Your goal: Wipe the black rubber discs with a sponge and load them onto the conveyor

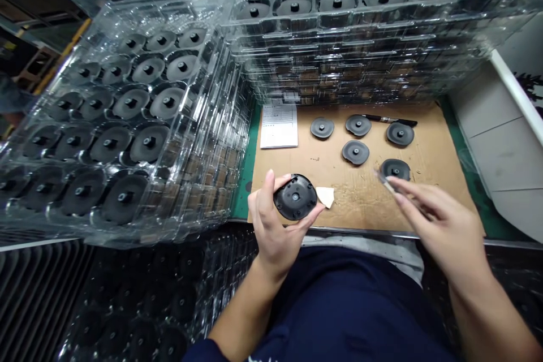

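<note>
My left hand (274, 223) is closed around the rim of a black round plastic disc (296, 197), whose face with a central hub and small studs is turned up. Beside its fingertips lies a small off-white scrap (326, 197), its material unclear. My right hand (441, 220) pinches a thin, slender tool (385, 181), its tip pointing up and left; blur hides its exact kind. Close to that tip, another black disc (395, 169) rests on the cardboard sheet (314, 167). Several more discs (355, 152) lie farther back, hub side up.
Stacked clear plastic trays (212, 119) filled with black discs stand at the left, and another tray stack (360, 39) stands behind the cardboard. A white printed slip (279, 127) and a black marker pen (390, 120) lie at the back. A white panel (503, 124) borders the right.
</note>
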A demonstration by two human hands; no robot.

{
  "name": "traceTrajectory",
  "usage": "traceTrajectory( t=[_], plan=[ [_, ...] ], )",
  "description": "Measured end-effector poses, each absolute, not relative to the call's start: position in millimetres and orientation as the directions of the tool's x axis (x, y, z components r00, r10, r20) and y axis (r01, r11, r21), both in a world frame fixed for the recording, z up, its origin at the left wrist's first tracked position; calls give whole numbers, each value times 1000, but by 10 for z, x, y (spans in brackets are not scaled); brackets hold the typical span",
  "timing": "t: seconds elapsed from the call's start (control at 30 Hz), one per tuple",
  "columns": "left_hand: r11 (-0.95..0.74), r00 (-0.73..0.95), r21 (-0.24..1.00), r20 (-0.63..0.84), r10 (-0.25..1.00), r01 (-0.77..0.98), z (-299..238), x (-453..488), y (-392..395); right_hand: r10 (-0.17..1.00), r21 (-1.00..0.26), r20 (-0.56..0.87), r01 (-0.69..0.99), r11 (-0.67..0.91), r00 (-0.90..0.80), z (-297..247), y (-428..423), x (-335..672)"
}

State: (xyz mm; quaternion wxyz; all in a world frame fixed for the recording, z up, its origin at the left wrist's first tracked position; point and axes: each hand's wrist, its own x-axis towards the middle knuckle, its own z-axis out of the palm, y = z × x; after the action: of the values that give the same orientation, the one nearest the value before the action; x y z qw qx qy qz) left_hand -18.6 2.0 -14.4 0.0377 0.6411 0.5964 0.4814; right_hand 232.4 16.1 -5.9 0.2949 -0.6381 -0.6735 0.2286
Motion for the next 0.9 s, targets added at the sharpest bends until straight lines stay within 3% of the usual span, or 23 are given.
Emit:
traceTrajectory(
  t=[0.13, 0.27, 0.33, 0.37, 0.43, 0.47, 0.53, 0.6, 0.67, 0.73, 0.83, 0.87, 0.9],
  plan=[
    [-296, -157, 668, 530, 833, 683, -125, -172, 26, 953, -463, 219, 882, -88, 210, -606, 394, 2921],
    [-283, -131, 694, 479, 868, 662, -102, -161, 18, 908, -388, 306, 909, -155, 285, -877, 501, 3138],
    [-223, -147, 740, 398, 905, 634, -73, -137, 10, 897, -373, 365, 922, -106, 251, -821, 489, 2971],
    [-180, -154, 776, 335, 929, 604, -53, -115, 8, 911, -388, 371, 921, -22, 179, -749, 471, 2831],
    [-82, -140, 859, 175, 975, 505, -15, -51, 11, 937, -473, 327, 836, 276, -124, -549, 420, 2503],
    [-31, -109, 900, 86, 990, 435, -2, -12, 19, 903, -541, 266, 723, 430, -338, -438, 394, 2343],
    [115, -4, 965, -118, 993, 237, -1, 65, 43, 797, -624, 261, 535, 570, -545, -239, 353, 2077],
    [271, 106, 960, -278, 955, 70, -29, 111, 67, 813, -714, 284, 453, 533, -509, -109, 329, 1902],
    [363, 143, 932, -361, 922, 14, -42, 97, 65, 905, -831, 193, 427, 356, -379, -67, 304, 1792],
    [374, 112, 926, -378, 919, 62, 26, -2, 22, 938, -901, 29, 398, 174, -345, -105, 272, 1722],
    [344, 82, 917, -366, 927, 203, 391, -321, -92, 883, -930, -49, 343, 131, -468, -270, 260, 1682],
    [299, 80, 908, -335, 939, 293, 581, -465, -119, 859, -931, -36, 330, 157, -511, -345, 278, 1688],
    [161, 120, 841, -257, 959, 517, 791, -624, -127, 836, -927, -27, 327, 184, -548, -427, 307, 1701]
  ],
)
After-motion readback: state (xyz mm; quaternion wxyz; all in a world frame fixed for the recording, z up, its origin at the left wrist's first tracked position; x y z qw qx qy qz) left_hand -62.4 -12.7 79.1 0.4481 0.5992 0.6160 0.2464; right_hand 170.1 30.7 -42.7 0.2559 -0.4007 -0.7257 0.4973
